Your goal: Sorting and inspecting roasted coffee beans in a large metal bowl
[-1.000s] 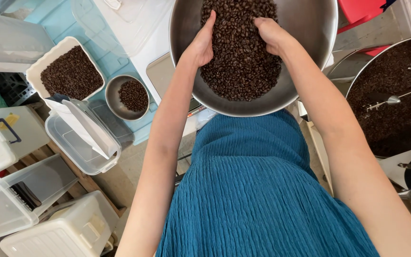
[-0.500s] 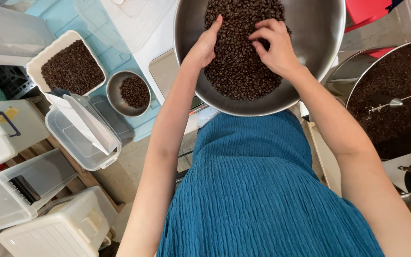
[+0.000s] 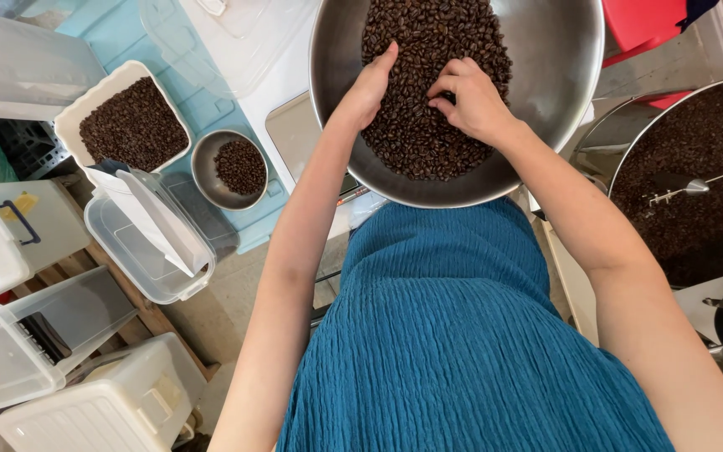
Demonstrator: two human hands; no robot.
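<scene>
Over steel bowl [image 3: 554, 75] | left hand [image 3: 367, 88] flat on beans [image 3: 428, 100] | right hand [image 3: 470, 100] fingers curled pinching beans | white tub [image 3: 73, 117] left

Small coffee roastery workroom: roaster cooling tray [image 3: 696, 192] full of dark beans with stirring arm, big steel bowl [image 3: 546, 75] of roasted beans, bean-filled white tub [image 3: 127, 125], stacked plastic storage bins [image 3: 35, 343].
</scene>
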